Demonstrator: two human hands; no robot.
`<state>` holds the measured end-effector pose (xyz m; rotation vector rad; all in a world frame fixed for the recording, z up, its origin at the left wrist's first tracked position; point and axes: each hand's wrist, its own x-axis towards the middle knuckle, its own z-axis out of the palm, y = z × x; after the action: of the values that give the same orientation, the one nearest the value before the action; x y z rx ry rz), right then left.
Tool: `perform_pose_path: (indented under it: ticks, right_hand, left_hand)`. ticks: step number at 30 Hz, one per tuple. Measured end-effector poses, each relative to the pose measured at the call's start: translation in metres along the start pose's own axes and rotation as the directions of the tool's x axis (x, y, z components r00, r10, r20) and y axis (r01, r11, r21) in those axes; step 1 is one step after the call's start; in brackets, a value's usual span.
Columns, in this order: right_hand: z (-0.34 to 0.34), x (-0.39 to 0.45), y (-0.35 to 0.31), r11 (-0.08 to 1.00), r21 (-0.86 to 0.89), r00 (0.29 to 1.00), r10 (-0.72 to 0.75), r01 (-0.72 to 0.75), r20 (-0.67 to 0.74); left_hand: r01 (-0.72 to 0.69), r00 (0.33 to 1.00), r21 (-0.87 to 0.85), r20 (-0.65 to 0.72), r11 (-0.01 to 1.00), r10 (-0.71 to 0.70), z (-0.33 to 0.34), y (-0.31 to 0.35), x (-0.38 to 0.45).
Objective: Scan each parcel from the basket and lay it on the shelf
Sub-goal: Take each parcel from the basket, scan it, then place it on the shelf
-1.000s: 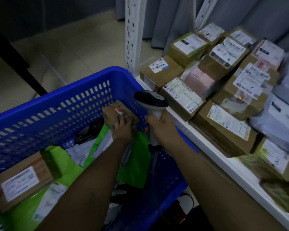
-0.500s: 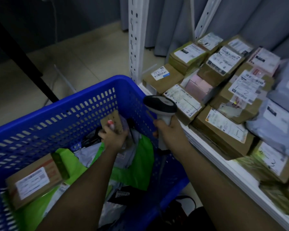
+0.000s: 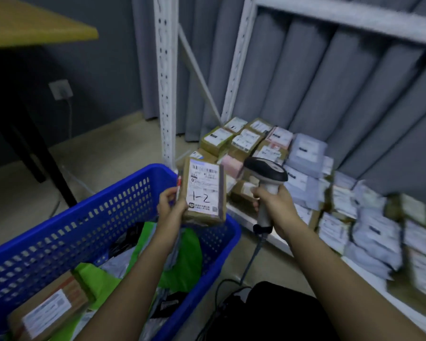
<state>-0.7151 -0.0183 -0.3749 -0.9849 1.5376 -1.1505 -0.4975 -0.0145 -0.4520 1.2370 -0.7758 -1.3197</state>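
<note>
My left hand grips a small brown cardboard parcel upright above the blue basket, along with a red-tipped marker. The parcel's white label faces me and bears a handwritten "1-2". My right hand grips the white handle of a barcode scanner, its dark head just right of the parcel. The low white shelf on the right holds many labelled boxes and grey mailer bags. More parcels lie in the basket: a brown box and green bags.
White perforated shelf uprights stand behind the basket, and a grey curtain hangs behind the shelf. A dark table leg and a wooden tabletop are at the left. The scanner cable trails down to the floor.
My left hand has lifted the brown parcel out of the basket and turned its label up toward me. My right hand has risen with the scanner, and my view has tilted upward.
</note>
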Motion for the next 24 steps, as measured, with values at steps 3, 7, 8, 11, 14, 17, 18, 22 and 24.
perform_pose_path:
  ticks: [3,7,8,11,14,17,18,22,24]
  right_hand:
    - [-0.031,-0.031,-0.026,0.990,0.094,0.993,-0.103,0.108,-0.061]
    - [-0.062,-0.066,-0.050,0.975,0.098,0.964,-0.180,0.202,-0.196]
    - [-0.071,-0.073,-0.055,0.969,0.098,0.952,-0.197,0.225,-0.234]
    - [-0.104,-0.094,-0.068,0.948,0.073,0.910,-0.274,0.310,-0.311]
    - [-0.131,-0.113,-0.073,0.925,0.027,0.882,-0.351,0.378,-0.314]
    - [-0.152,-0.123,-0.074,0.923,-0.021,0.880,-0.373,0.384,-0.293]
    - [-0.158,-0.126,-0.074,0.930,-0.010,0.883,-0.352,0.368,-0.310]
    - [-0.178,-0.136,-0.072,0.944,0.060,0.892,-0.286,0.326,-0.351]
    - [-0.186,-0.142,-0.069,0.954,0.023,0.915,-0.280,0.299,-0.290]
  left_hand:
    - [0.013,0.987,-0.139,0.163,0.990,0.010,0.042,0.030,-0.026]
    - [0.042,0.916,-0.195,0.399,0.980,0.040,0.097,0.063,-0.070]
    - [0.050,0.896,-0.191,0.443,0.980,0.041,0.107,0.068,-0.078]
    - [0.066,0.867,-0.105,0.498,0.992,-0.005,0.131,0.084,-0.096]
    - [-0.030,0.865,0.106,0.500,0.994,-0.027,0.150,0.094,-0.106]
    - [-0.071,0.845,0.173,0.534,0.982,-0.033,0.167,0.101,-0.116]
    - [-0.086,0.841,0.184,0.540,0.979,-0.028,0.170,0.103,-0.117]
    - [-0.140,0.867,0.223,0.499,0.965,0.010,0.179,0.104,-0.110]
    - [-0.150,0.884,0.231,0.467,0.961,0.026,0.181,0.105,-0.108]
